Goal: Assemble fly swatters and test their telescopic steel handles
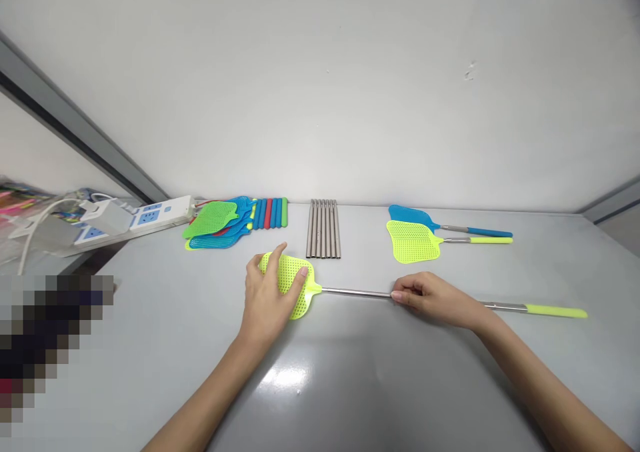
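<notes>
A yellow-green fly swatter with an extended telescopic metal rod point(357, 293) lies across the grey table in front of me. My left hand point(266, 299) grips its perforated head, thumb on the near right part and the other fingers over the top and far left side. Partway along the rod, my right hand point(433, 299) pinches the metal between thumb and fingers. The yellow-green handle point(556, 311) extends to the right, beyond my right wrist. My right hand and forearm hide part of the rod.
Behind sit a stack of swatter heads point(210, 220), a row of coloured handles point(268, 213) and several metal rods point(324, 231). At right lie a blue swatter point(411, 216) and a yellow-green swatter point(414, 242), both short. A power strip point(163, 212) is at left; a wall point(320, 92) stands behind.
</notes>
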`<state>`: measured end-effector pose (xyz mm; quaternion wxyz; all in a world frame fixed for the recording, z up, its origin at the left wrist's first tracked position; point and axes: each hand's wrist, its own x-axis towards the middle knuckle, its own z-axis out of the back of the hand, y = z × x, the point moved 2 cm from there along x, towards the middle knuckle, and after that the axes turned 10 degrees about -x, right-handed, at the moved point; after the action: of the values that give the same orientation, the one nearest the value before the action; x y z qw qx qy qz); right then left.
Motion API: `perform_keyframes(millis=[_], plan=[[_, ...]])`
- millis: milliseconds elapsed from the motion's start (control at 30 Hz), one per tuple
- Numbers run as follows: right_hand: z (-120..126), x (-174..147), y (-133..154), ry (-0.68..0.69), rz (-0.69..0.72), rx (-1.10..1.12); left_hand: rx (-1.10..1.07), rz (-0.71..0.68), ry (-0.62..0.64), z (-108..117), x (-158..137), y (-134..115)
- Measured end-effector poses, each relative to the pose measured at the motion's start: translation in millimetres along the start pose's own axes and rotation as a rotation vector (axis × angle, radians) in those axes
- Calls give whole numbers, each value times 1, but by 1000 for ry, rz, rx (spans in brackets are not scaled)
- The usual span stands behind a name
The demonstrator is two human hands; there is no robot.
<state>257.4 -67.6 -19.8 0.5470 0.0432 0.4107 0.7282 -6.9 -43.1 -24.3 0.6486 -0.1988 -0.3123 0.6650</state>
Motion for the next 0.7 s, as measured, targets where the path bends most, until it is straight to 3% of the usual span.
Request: perform_keyframes(millis=[200, 433, 700], plan=[[-7, 1, 2, 37, 40, -35, 205, 61, -69, -8, -8, -3], [-13, 2, 5, 103, 35, 44, 207, 192, -84, -7, -7, -4], [-18, 4, 1, 171, -7, 171, 233, 202, -109, -8, -13, -9]])
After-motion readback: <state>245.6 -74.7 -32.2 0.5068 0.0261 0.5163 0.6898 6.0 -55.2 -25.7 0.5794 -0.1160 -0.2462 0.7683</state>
